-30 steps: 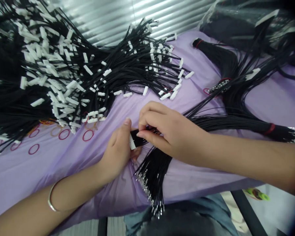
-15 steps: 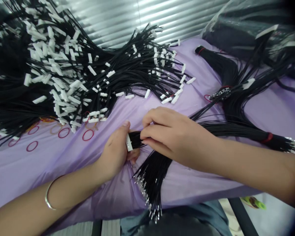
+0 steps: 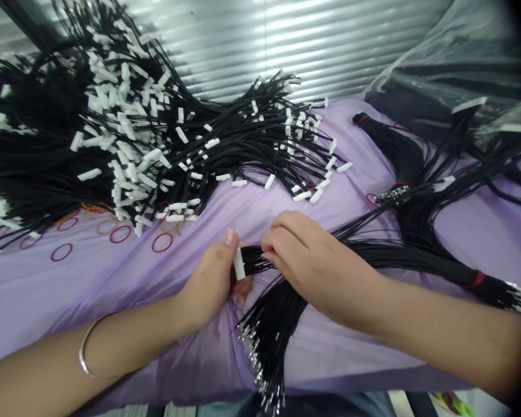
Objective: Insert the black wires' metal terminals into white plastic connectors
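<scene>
Two hands are meeting over the purple cloth point(image 3: 47, 301) in the head view. The left hand point(image 3: 212, 278) is pinching a white connector point(image 3: 239, 264) between thumb and fingers; the right hand point(image 3: 312, 263) is closed on the black wires point(image 3: 260, 260) entering it. Judging from this, keeping the connector steady and feeding each wire straight should seat it cleanly. Loose wire ends point(image 3: 260, 359) are hanging just below.
</scene>
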Tool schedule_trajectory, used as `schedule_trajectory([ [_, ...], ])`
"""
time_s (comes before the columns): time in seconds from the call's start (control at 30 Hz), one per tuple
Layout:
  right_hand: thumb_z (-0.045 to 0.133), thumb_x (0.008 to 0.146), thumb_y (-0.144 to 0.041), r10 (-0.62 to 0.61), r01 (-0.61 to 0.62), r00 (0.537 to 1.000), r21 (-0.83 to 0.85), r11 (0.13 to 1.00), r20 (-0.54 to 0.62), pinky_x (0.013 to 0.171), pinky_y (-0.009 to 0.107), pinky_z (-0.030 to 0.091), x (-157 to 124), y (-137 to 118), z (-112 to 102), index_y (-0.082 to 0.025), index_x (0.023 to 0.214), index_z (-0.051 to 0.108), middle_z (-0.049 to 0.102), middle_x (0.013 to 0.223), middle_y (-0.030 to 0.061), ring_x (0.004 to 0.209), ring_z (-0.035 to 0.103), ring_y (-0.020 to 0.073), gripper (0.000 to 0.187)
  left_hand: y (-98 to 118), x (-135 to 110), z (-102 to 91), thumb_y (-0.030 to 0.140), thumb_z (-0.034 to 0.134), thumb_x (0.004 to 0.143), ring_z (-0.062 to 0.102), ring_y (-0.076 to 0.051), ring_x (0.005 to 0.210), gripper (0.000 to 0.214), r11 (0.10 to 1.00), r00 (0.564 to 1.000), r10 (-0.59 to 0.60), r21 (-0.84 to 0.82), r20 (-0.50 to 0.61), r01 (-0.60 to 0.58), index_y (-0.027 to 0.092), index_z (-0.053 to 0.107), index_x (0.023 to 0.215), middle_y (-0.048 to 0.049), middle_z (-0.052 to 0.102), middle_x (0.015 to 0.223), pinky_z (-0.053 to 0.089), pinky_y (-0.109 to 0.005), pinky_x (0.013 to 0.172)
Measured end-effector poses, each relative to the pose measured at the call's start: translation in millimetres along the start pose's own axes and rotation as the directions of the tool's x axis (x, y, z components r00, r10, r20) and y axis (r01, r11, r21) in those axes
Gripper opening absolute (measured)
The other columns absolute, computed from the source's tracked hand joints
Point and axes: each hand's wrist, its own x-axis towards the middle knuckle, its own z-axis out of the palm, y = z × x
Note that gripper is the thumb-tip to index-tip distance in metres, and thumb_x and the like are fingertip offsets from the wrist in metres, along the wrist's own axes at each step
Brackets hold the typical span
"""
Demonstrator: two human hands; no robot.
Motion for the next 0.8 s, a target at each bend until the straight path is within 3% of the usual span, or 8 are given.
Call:
schedule_trajectory([
  [0.17, 0.044, 0.094, -0.017, -0.068, 0.067, 0.997, -0.025, 0.997, -0.035, 0.073, 0.039, 0.045, -1.0, 2.8, -1.1, -0.012, 0.083, 0.058, 0.057, 0.086, 0.0103, 0.083, 0.051, 0.0236, 0.018, 5.1, -0.6, 2.9, 0.06, 0.026, 0.095, 0.039, -0.009, 0.038, 0.064, 0.997, 0.997, -0.058, 0.052, -0.046, 0.06, 0.016, 0.045, 0.05, 0.0023, 0.037, 0.041, 0.038, -0.022, 0.042],
  [0.33, 0.046, 0.094, -0.018, -0.112, 0.107, 0.992, -0.087, 0.99, -0.056, 0.076, 0.043, 0.045, -2.5, 10.2, 0.7, -0.013, 0.081, 0.058, 0.057, 0.082, 0.0085, 0.08, 0.052, 0.0239, 0.018, 5.8, 3.2, 3.9, 0.061, 0.034, 0.092, 0.038, -0.007, 0.035, 0.062, 0.997, 0.998, -0.062, -0.05, -0.012, 0.062, 0.016, 0.044, 0.051, 0.0045, 0.034, 0.039, 0.036, -0.019, 0.038],
  [0.5, 0.053, 0.09, -0.013, -0.165, 0.168, 0.972, -0.001, 0.986, -0.168, 0.075, 0.038, 0.045, -5.8, 13.7, 4.0, -0.01, 0.087, 0.058, 0.057, 0.086, 0.0094, 0.083, 0.052, 0.0221, 0.007, 5.6, 5.8, 3.4, 0.069, 0.044, 0.083, 0.036, -0.007, 0.033, 0.06, 0.99, 0.999, -0.035, -0.133, 0.02, 0.038, 0.015, 0.047, 0.056, 0.0065, 0.034, 0.039, 0.039, -0.019, 0.036],
  [0.7, 0.057, 0.087, -0.011, -0.068, 0.089, 0.987, 0.146, 0.985, -0.145, 0.073, 0.034, 0.045, -5.8, 11.2, 5.8, -0.013, 0.086, 0.056, 0.056, 0.084, 0.0052, 0.081, 0.052, 0.0186, 0.003, 4.2, 6.1, 3.4, 0.072, 0.039, 0.083, 0.038, -0.008, 0.034, 0.064, 0.992, 1.0, -0.01, -0.124, 0.027, 0.013, 0.017, 0.042, 0.051, 0.0053, 0.034, 0.038, 0.041, -0.021, 0.038],
  [0.8, 0.054, 0.088, -0.01, -0.003, 0.016, 0.995, 0.118, 0.993, -0.104, 0.07, 0.036, 0.045, -4.4, 7.3, 6.7, -0.014, 0.084, 0.054, 0.055, 0.082, 0.0051, 0.078, 0.052, 0.0199, 0.006, 2.5, 6.1, 2.9, 0.067, 0.034, 0.088, 0.038, -0.008, 0.035, 0.065, 0.995, 1.0, -0.004, -0.104, 0.013, 0.005, 0.017, 0.041, 0.049, 0.005, 0.032, 0.039, 0.04, -0.021, 0.039],
])
